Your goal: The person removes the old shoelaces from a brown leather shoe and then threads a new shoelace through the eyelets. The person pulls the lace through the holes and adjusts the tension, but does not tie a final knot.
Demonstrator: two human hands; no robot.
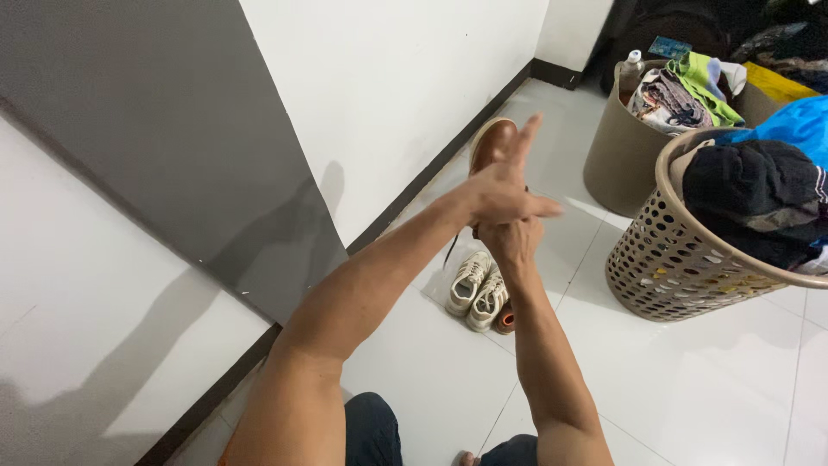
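Observation:
A brown leather shoe (492, 145) with a pale sole is held up in the air in front of me. My right hand (511, 242) grips it from below, fingers closed around its heel end. My left hand (509, 183) lies flat against the shoe's side with fingers spread, one pointing up and others to the right. A dark lace hangs down from the shoe. On the white tiled floor below sits a pair of pale sneakers (479, 290), side by side, with an orange-soled shoe (505, 320) just behind them.
A perforated beige laundry basket (681, 259) full of dark clothes stands at the right. Behind it is a plain tan bin (623, 155) piled with cloth and a bottle. A white and grey wall with a dark skirting (414, 194) runs along the left. My knees show at the bottom.

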